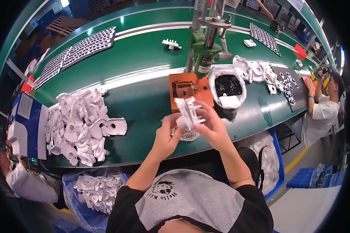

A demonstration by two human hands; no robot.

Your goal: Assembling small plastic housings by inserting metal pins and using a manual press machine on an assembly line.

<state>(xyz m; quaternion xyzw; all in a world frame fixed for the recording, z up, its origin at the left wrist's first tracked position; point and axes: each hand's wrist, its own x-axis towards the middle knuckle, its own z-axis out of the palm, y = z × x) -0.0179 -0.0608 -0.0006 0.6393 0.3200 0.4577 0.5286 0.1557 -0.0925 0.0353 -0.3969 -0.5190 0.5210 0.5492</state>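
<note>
Both my hands grip one white plastic molded part with prongs standing out on its right side. My left hand has its fingers closed on the part's lower left. On the other side my right hand pinches it near the prongs. Right behind the part stands an orange fixture block under a green press with a metal column. Small metal pieces lie in a shallow dish below the part, partly hidden by my hands.
White molded parts are heaped on the left of the green table, beside a blue-and-white box. A bag of black pieces stands right of the fixture. Beyond runs a green conveyor with black trays. People work at both sides.
</note>
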